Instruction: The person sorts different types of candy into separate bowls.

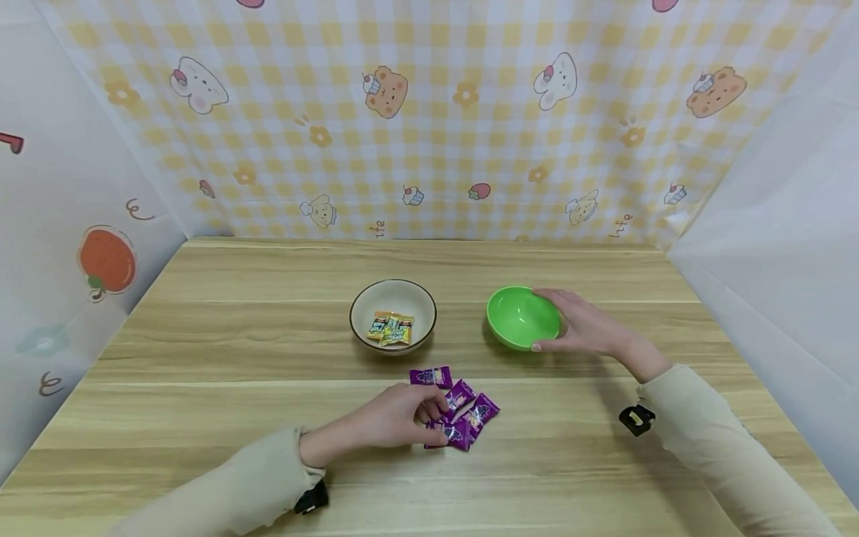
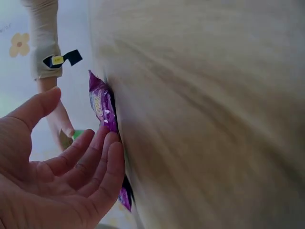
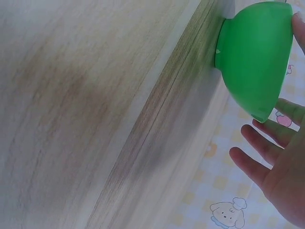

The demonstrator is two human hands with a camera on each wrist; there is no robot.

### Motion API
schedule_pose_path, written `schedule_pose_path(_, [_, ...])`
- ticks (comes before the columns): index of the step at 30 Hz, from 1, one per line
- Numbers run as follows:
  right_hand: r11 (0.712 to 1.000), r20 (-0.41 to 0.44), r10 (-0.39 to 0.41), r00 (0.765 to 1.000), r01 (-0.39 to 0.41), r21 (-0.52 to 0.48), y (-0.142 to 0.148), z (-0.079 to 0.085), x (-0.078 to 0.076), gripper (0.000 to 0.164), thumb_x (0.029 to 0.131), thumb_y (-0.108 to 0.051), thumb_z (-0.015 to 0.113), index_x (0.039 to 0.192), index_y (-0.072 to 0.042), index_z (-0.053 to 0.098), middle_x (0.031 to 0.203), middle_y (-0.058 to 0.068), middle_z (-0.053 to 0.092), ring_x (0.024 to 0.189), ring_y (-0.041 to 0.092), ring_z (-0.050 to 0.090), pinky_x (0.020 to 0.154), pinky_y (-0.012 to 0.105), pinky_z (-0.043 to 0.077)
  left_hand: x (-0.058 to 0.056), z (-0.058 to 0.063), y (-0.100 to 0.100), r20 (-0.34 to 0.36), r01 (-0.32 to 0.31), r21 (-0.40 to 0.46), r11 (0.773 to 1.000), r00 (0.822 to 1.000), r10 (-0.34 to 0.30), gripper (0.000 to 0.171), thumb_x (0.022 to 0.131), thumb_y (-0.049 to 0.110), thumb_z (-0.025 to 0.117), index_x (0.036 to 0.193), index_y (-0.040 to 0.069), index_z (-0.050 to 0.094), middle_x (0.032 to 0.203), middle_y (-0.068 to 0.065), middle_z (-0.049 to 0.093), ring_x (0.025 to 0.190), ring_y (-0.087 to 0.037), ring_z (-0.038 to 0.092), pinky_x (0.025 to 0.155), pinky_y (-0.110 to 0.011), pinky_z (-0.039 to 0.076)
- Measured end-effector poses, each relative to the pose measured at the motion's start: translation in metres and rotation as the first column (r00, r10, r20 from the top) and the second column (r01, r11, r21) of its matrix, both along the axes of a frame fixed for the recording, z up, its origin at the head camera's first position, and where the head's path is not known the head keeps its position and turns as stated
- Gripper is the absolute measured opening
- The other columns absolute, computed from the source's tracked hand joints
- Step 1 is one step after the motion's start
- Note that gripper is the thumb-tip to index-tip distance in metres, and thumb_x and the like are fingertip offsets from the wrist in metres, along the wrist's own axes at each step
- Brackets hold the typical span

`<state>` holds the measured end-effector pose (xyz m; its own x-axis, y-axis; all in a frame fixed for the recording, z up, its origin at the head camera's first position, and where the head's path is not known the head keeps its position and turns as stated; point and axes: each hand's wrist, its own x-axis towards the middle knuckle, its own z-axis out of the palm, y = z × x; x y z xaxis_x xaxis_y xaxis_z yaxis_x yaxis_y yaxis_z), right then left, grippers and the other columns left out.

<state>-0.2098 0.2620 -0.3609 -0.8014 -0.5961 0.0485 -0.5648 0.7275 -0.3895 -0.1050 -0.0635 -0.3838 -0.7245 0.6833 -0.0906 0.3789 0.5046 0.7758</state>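
My left hand (image 1: 403, 415) is over several purple candy packets (image 1: 483, 412) lying close together on the table. In the left wrist view its fingers touch a purple packet (image 2: 103, 107), while the thumb stands well apart. At the green bowl (image 1: 517, 317), my right hand (image 1: 582, 324) spans the right side of the rim, thumb at the near edge and forefinger at the far edge. The right wrist view shows the fingers (image 3: 259, 169) loosely spread beside the upright green bowl, touching its rim; its base is on the table.
A cream bowl (image 1: 360, 309) with a dark rim stands left of the green one, holding several yellow and orange candy packets (image 1: 391, 329). The wooden table (image 1: 255, 335) meets a checked yellow cloth (image 1: 429, 149) at the back. White sheets hang at both sides.
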Motion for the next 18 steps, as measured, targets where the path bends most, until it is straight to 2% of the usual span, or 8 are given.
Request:
schedule_pose_path(5, [1.0,-0.001,-0.003,1.0,0.003,0.002,0.0,-0.001,0.0,0.096,0.066,-0.056,0.068,0.135,-0.001,0.03,0.128,0.023,0.037,0.116,0.037,0.034,0.09,0.054,0.031,0.001,-0.002,0.005,-0.091,0.012,-0.068,0.998,0.996,-0.018,0.036,0.07,0.025,0.074,0.097,0.009,0.059,0.084,0.009,0.055,0.078,-0.005,0.051,0.073,-0.02,0.042])
schedule_pose_path(12, [1.0,0.0,-0.007,1.0,0.007,0.0,0.001,-0.001,0.0,0.095,0.066,-0.055,0.068,0.134,-0.001,0.03,0.128,0.023,0.037,0.116,0.037,0.034,0.089,0.054,0.031,0.0,-0.005,0.011,-0.21,0.047,-0.134,0.99,0.975,-0.075,0.032,0.068,0.025,0.075,0.092,0.01,0.059,0.078,0.01,0.05,0.074,-0.005,0.046,0.069,-0.019,0.039])
schedule_pose_path(18, [1.0,0.0,-0.008,1.0,0.008,-0.001,0.0,-0.001,0.0,0.095,0.066,-0.055,0.068,0.134,-0.002,0.03,0.128,0.022,0.038,0.116,0.037,0.035,0.089,0.054,0.031,0.0,-0.006,0.013,-0.238,0.081,-0.159,0.984,0.964,-0.118,0.027,0.069,0.026,0.074,0.086,0.012,0.06,0.072,0.011,0.046,0.069,-0.004,0.043,0.066,-0.019,0.036])
